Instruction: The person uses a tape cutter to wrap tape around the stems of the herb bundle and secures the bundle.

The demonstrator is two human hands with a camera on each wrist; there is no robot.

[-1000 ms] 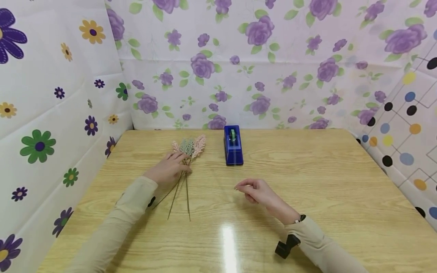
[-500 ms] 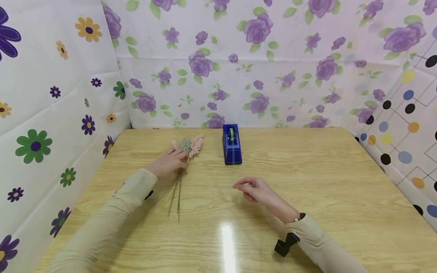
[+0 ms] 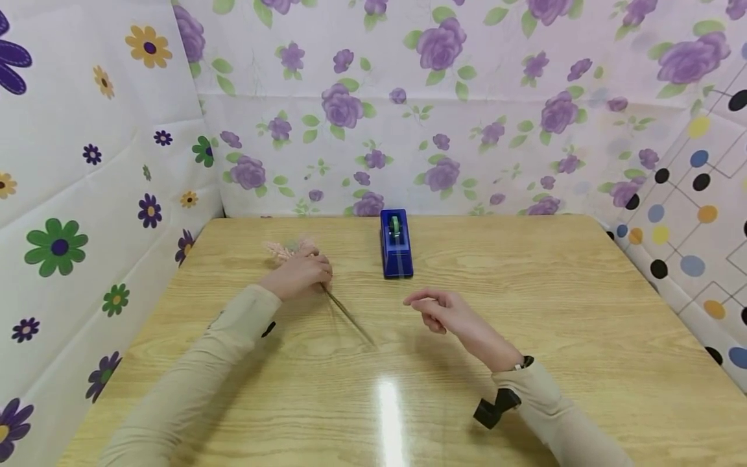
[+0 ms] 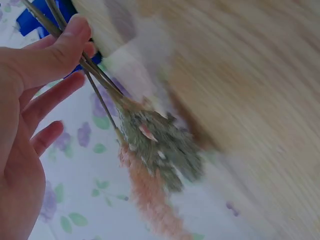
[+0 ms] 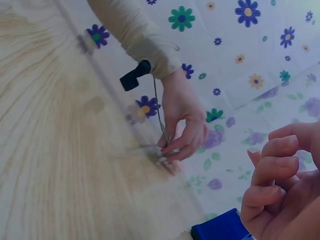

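And round it goes! The bunch of pale pink and grey-green tufted flowers [image 4: 162,140] is swinging: half a second ago its stems were pointing at the person, and now they are slanting to the near right, heads swinging off to the left. Nearest, the thin brown stems [image 3: 349,314] are ending short of the right hand [image 3: 455,318], to the left of its fingertips and a touch closer to the person. That bare right hand is hovering over the pale wood-grain table [image 3: 525,292], fingers loosely curling; whether they're pinching anything, I cannot tell. Just farther off, the bare left hand [image 3: 297,275] is doing the gripping, thumb and forefinger pinching the stems a little below the heads. So the bunch is lying left of the right fingers, long axis running far left to near right, the left hand already holding it. Beyond, the blue, blocky tape dispenser [image 3: 397,253] is standing between the two hands sideways, apart from both, and behind it the white rose-printed cloth [image 3: 496,71] is hanging.
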